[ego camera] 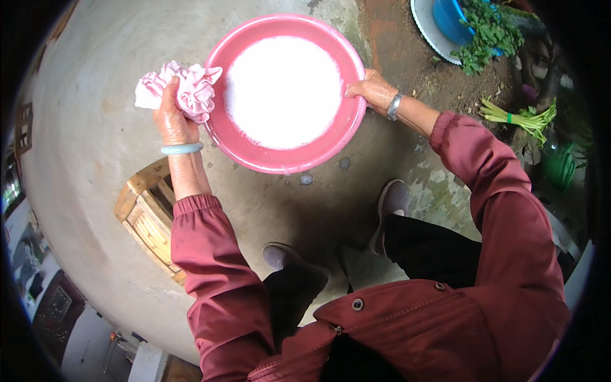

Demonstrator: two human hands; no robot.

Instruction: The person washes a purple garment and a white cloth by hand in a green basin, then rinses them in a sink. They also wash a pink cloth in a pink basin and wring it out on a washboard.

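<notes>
A pink plastic basin [286, 164] holds bright white, sudsy liquid; glare hides any detail within it. My left hand [173, 114], wet and with a pale bangle at the wrist, is closed on a bunched pink cloth [195, 93] at the basin's left rim. Whether that hand also touches the rim is unclear. On the opposite side, my right hand [374, 90] grips the basin's right rim, thumb on the inner side and fingers beneath. A silver-coloured bracelet circles the right wrist.
A wooden chair or stool [152, 229] stands on the concrete floor at left. At upper right are a white tray [422, 28], a blue container [451, 24] and leafy greens [494, 36]. Banded green stalks [515, 118] lie below them. My shoes are below the basin.
</notes>
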